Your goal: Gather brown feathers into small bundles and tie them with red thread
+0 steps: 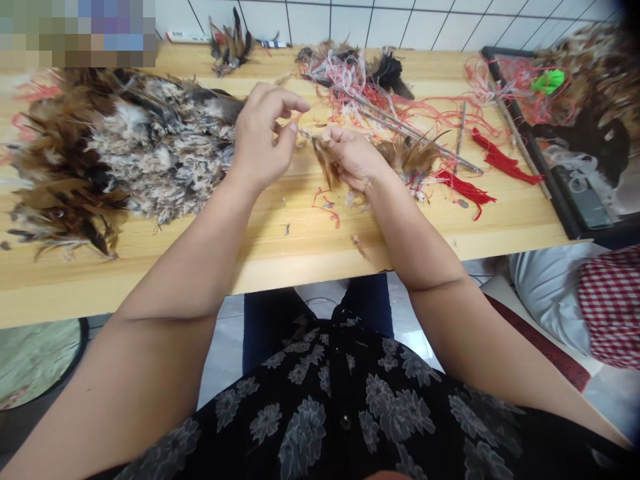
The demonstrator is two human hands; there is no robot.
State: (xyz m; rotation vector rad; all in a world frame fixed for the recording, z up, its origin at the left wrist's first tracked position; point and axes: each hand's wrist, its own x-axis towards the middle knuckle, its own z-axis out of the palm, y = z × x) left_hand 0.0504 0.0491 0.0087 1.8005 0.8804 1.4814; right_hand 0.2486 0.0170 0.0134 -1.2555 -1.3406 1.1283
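Observation:
Brown feathers (325, 163) in a small bunch are pinched in the fingers of my right hand (354, 157), just above the table. Their bare quill end points left. My left hand (265, 133) is held close beside it, index finger and thumb apart, the thumb very near the quill end. Whether the thumb touches it I cannot tell. Left of my left hand lies a big pile of grey-white and brown feathers (165, 143). Behind my right wrist rests another brown feather bunch (410, 157), and a red tassel (470, 190) lies by it.
Tangled pink and white strings (345, 73) and thin rods (415, 130) lie at the back of the wooden table (190, 277). A second red tassel (505, 159) is near a black-edged tray (555, 207) holding feathers and a phone (585, 197). A person in checked cloth (610, 307) sits at right.

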